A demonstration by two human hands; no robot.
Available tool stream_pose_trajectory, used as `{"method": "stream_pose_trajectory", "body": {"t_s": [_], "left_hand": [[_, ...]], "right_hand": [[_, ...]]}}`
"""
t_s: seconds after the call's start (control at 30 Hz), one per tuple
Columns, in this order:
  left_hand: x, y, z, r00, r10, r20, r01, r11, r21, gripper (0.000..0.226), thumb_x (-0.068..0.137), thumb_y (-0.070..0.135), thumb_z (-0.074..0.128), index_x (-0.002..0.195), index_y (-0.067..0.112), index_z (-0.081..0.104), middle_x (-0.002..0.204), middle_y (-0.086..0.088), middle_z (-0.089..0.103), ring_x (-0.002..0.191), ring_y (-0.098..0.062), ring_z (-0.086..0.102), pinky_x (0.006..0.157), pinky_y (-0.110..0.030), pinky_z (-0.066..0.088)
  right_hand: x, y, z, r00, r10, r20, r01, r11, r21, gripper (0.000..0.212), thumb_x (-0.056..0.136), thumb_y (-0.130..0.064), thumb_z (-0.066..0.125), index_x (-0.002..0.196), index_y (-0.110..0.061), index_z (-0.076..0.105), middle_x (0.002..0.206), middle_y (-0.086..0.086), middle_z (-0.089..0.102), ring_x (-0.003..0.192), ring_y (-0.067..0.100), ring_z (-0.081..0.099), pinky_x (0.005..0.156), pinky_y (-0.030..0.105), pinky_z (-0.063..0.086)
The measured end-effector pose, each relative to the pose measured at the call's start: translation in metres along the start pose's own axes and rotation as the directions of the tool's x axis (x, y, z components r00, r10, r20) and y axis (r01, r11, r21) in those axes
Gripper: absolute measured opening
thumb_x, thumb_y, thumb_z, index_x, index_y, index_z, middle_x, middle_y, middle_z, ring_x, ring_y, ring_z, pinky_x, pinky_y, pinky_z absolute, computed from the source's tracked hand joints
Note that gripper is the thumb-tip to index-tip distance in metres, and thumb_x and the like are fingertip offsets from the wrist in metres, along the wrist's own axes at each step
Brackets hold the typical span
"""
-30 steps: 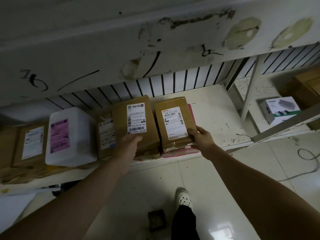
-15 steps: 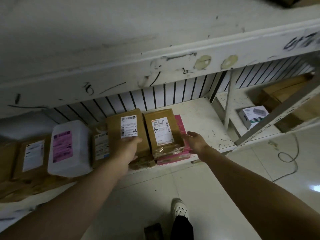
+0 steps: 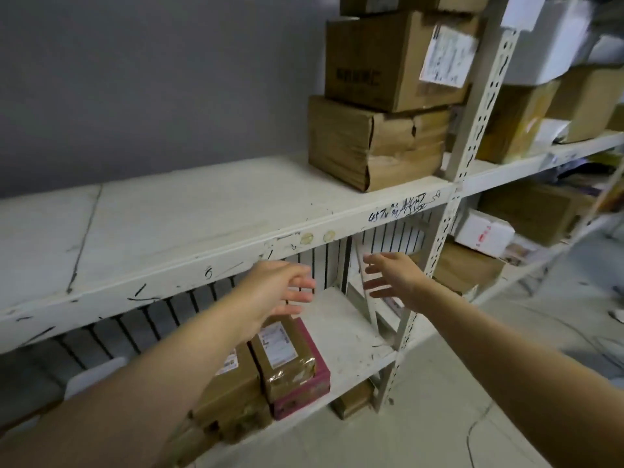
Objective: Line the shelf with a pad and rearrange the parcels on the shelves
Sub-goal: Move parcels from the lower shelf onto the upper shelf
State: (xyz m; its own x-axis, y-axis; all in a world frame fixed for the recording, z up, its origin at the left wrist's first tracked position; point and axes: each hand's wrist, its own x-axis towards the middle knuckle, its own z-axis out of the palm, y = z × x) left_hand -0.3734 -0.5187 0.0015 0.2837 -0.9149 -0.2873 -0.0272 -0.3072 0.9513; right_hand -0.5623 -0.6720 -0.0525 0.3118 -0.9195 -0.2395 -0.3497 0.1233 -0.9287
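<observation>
Both my hands hang in the air in front of the white shelf (image 3: 189, 211), holding nothing. My left hand (image 3: 273, 292) has its fingers spread and relaxed, just below the shelf's front edge. My right hand (image 3: 395, 276) is also spread, near the slotted upright post (image 3: 472, 130). Below them on the lower shelf (image 3: 341, 332) lie brown labelled parcels (image 3: 283, 356), one stacked on a pink box (image 3: 314, 383). Two stacked cardboard boxes (image 3: 381, 143) stand at the right end of the white shelf. No pad is visible.
More cartons and white parcels (image 3: 483, 231) fill the neighbouring bay to the right. A small brown box (image 3: 351, 400) sits on the floor under the lower shelf. A grey wall (image 3: 152, 79) backs the shelf. A cable (image 3: 472, 434) lies on the pale floor.
Both hands have let go of the brown parcels on the lower shelf and risen, fingers spread. The view has swung up and right, showing the white shelf and its stacked boxes.
</observation>
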Motion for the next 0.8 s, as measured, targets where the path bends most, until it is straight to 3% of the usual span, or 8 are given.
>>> {"method": "stream_pose_trajectory", "body": {"t_s": [0.17, 0.3, 0.5, 0.6, 0.7, 0.8], "left_hand": [[-0.008, 0.070, -0.006, 0.990, 0.123, -0.063, -0.126, 0.990, -0.056, 0.019, 0.099, 0.020, 0.059, 0.110, 0.009, 0.068, 0.101, -0.012, 0.076, 0.095, -0.029, 0.074, 0.091, -0.043, 0.058], [0.003, 0.113, -0.010, 0.976, 0.172, -0.137, -0.188, 0.975, -0.121, 0.018, 0.099, 0.020, 0.057, 0.108, 0.008, 0.068, 0.102, -0.013, 0.076, 0.096, -0.029, 0.073, 0.088, -0.043, 0.058], [0.043, 0.160, 0.010, 0.975, 0.153, -0.159, -0.190, 0.950, -0.247, 0.017, 0.098, 0.027, 0.057, 0.099, 0.012, 0.063, 0.101, -0.011, 0.072, 0.088, -0.027, 0.069, 0.076, -0.040, 0.058], [0.060, 0.181, 0.030, 0.976, 0.138, -0.170, -0.182, 0.942, -0.280, 0.018, 0.098, 0.031, 0.057, 0.097, 0.013, 0.059, 0.101, -0.011, 0.067, 0.086, -0.026, 0.066, 0.073, -0.041, 0.055], [0.076, 0.204, 0.049, 0.974, 0.151, -0.170, -0.197, 0.934, -0.297, 0.024, 0.098, 0.034, 0.058, 0.106, 0.011, 0.057, 0.104, -0.012, 0.064, 0.090, -0.027, 0.065, 0.075, -0.042, 0.055], [0.088, 0.227, 0.064, 0.966, 0.183, -0.182, -0.231, 0.927, -0.295, 0.036, 0.097, 0.038, 0.059, 0.120, 0.010, 0.056, 0.111, -0.013, 0.063, 0.100, -0.029, 0.064, 0.075, -0.042, 0.057]], "right_hand": [[-0.009, -0.061, -0.037, 0.987, -0.130, -0.093, 0.139, 0.986, 0.095, 0.036, 0.101, -0.032, 0.057, 0.122, -0.004, 0.064, 0.116, 0.013, 0.066, 0.098, 0.033, 0.071, 0.082, 0.042, 0.061], [0.006, -0.106, -0.064, 0.950, -0.227, -0.214, 0.266, 0.947, 0.178, 0.039, 0.102, -0.031, 0.057, 0.129, -0.003, 0.061, 0.118, 0.014, 0.065, 0.101, 0.033, 0.067, 0.081, 0.040, 0.059], [0.031, -0.165, -0.104, 0.878, -0.316, -0.360, 0.423, 0.865, 0.272, 0.040, 0.099, -0.038, 0.060, 0.126, -0.008, 0.061, 0.112, 0.013, 0.066, 0.094, 0.026, 0.064, 0.077, 0.036, 0.057], [0.041, -0.195, -0.122, 0.820, -0.353, -0.450, 0.506, 0.815, 0.284, 0.050, 0.097, -0.042, 0.062, 0.136, -0.013, 0.054, 0.124, 0.007, 0.063, 0.107, 0.023, 0.061, 0.095, 0.040, 0.055], [0.048, -0.225, -0.140, 0.784, -0.388, -0.485, 0.560, 0.779, 0.283, 0.058, 0.096, -0.045, 0.062, 0.143, -0.016, 0.044, 0.139, 0.006, 0.054, 0.122, 0.025, 0.056, 0.099, 0.042, 0.053], [0.055, -0.251, -0.156, 0.808, -0.374, -0.454, 0.561, 0.725, 0.400, 0.064, 0.094, -0.049, 0.064, 0.143, -0.014, 0.042, 0.131, 0.011, 0.059, 0.110, 0.027, 0.065, 0.087, 0.038, 0.059]]}}
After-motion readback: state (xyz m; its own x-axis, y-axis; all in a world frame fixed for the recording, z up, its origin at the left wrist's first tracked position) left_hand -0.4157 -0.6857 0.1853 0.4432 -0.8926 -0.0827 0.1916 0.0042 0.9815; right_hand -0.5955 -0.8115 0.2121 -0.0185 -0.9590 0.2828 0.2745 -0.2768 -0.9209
